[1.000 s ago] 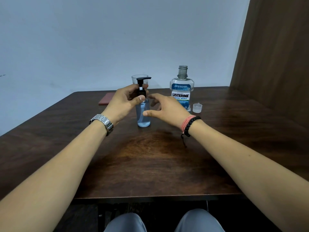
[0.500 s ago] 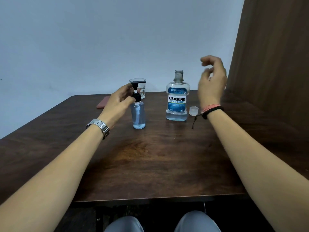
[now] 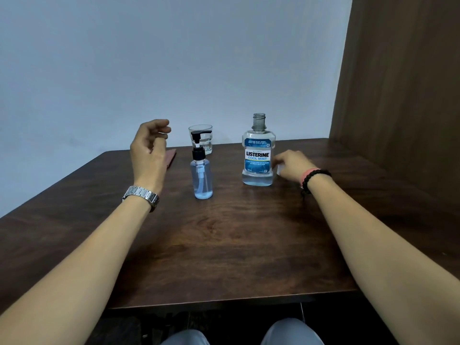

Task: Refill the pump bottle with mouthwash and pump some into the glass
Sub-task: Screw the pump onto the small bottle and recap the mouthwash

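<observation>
A small clear pump bottle [image 3: 201, 180] with a black pump head stands upright on the table, holding pale blue liquid. Just behind it is an empty drinking glass [image 3: 204, 143]. To the right stands the uncapped mouthwash bottle [image 3: 258, 158], with a low level of blue liquid. My left hand [image 3: 149, 150] hovers left of the pump bottle, fingers loosely curled, holding nothing. My right hand [image 3: 292, 164] is down on the table just right of the mouthwash bottle. Its fingers curl over the small clear cap [image 3: 278, 170], which is mostly hidden.
All of this sits on a dark wooden table [image 3: 224, 245]. A flat reddish item [image 3: 171, 158] lies at the back left, partly behind my left hand. A brown wood panel [image 3: 398, 95] rises at the right, and a pale wall stands behind.
My left hand let go of the pump head and lifted away to the left. My right hand dropped from the air onto the cap beside the mouthwash bottle.
</observation>
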